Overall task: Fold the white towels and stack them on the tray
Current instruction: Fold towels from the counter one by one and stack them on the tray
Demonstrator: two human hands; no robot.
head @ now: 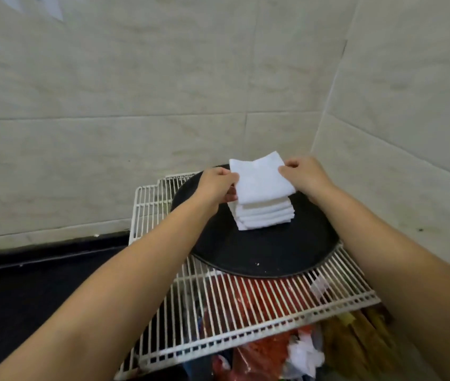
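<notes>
A round black tray [273,254] lies on a white wire rack. Several folded white towels form a stack [263,217] at the tray's far middle. A folded white towel [261,178] sits on top of the stack, its far edge lifted. My left hand [215,185] pinches the towel's left edge, its lower fingers against the stack's side. On the other side my right hand [305,173] pinches the right edge.
The white wire rack [246,320] fills a tiled corner, with walls close behind and to the right. Red bags, white plastic and brown sticks [355,342] lie beneath it. A dark floor [39,284] spreads to the left.
</notes>
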